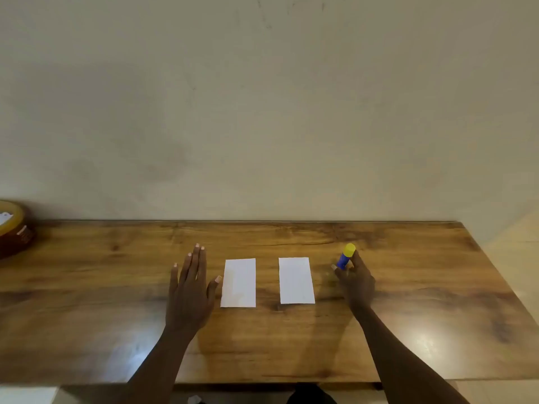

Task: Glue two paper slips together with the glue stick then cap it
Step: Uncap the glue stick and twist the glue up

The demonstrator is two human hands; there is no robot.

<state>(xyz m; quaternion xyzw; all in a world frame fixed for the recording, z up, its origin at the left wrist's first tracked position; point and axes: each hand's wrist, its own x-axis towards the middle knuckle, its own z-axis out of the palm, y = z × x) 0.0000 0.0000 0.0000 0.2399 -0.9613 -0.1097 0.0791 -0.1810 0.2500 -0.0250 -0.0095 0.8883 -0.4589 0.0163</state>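
1. Far L edge of the desk (408, 316), by the back corner: a tape roll (11, 228) is sitting half out of frame. Not part of the job, imo.
2. The left hand (189, 290) is lying flat, fingers straight and close together, holding nothing. It's sitting just L of the left slip (238, 282), w/ the thumb tip nearly reaching that slip's L edge. Can't tell if the palm is touching the wood or hovering.
3. The left slip and the right slip (296, 280) are lying flat side by side mid-desk, w/ a strip of bare wood between them and no overlap. Their long axes are running from the near edge toward the back edge. No glue is showing on either.
4. The glue stick (345, 259) is standing near upright, leaning slightly, just R of the right slip. Its yellow cap (349, 249) is sitting on top.
5. The right hand (357, 282) is gripping the blue body, thumb low on the L side and fingers curling round the R. The view is a bit blurred here.
6. Judgement: the next move is hinging on the stick being R of both slips, cap up, in the R hand. The free L hand is nearer the slips, so it's prob. the one for pulling the cap or pinning a slip.
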